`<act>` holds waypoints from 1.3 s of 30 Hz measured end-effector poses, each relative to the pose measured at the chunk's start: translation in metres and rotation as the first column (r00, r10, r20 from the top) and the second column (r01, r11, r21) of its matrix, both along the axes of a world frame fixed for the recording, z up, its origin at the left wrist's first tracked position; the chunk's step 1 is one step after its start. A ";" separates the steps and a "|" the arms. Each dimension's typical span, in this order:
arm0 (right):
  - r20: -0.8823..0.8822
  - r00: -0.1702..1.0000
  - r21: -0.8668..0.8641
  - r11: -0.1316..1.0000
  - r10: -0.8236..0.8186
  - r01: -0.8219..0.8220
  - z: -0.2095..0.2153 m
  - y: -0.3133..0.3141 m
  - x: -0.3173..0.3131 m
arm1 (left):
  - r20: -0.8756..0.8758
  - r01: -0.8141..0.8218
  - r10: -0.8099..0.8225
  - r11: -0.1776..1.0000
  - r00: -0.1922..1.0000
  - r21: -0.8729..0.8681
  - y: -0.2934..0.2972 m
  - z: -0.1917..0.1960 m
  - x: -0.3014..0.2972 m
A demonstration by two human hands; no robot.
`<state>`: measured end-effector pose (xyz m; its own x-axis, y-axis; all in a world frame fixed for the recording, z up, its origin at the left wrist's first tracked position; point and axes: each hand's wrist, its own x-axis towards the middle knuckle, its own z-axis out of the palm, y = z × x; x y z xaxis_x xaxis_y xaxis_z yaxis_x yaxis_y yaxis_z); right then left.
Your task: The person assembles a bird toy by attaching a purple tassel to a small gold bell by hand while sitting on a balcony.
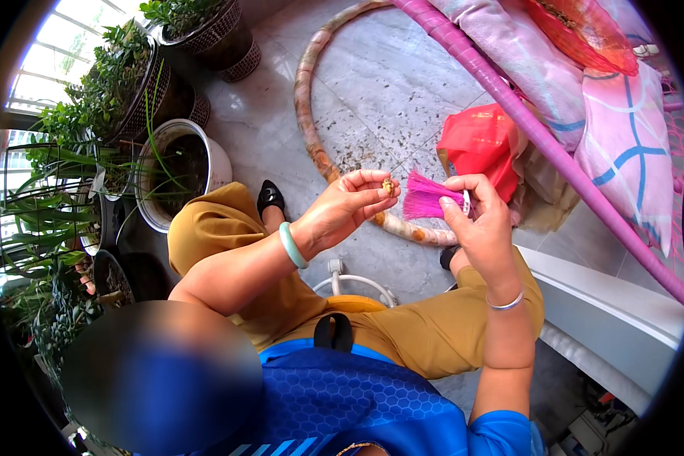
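Between the thumb and fingertips of my left hand (349, 204) is a small yellowish-brown lump (388, 185), perhaps a dried plant piece; its kind is too small to make out. My right hand (482, 216) grips a brush (425, 197) with bright magenta bristles, holding it by its base. The bristles point left toward the lump, with a narrow gap between the two. Most of the brush's base is hidden by my fingers. Both hands are raised above my lap, over the grey tiled floor (277, 106).
A thick, mottled wrapped hoop (304, 99) lies on the floor around scattered dark crumbs (368, 140). Potted plants (182, 167) line the left side. A red bag (479, 148), a pink wrapped tube (539, 133) and pink checked cushions (615, 152) crowd the right.
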<state>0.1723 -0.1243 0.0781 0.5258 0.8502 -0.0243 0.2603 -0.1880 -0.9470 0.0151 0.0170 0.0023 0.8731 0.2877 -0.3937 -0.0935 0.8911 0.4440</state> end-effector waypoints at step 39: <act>0.501 0.866 0.117 0.990 0.011 -0.080 0.002 0.007 -0.002 | -0.008 0.065 -0.065 0.998 0.998 0.020 -0.013 -0.006 -0.007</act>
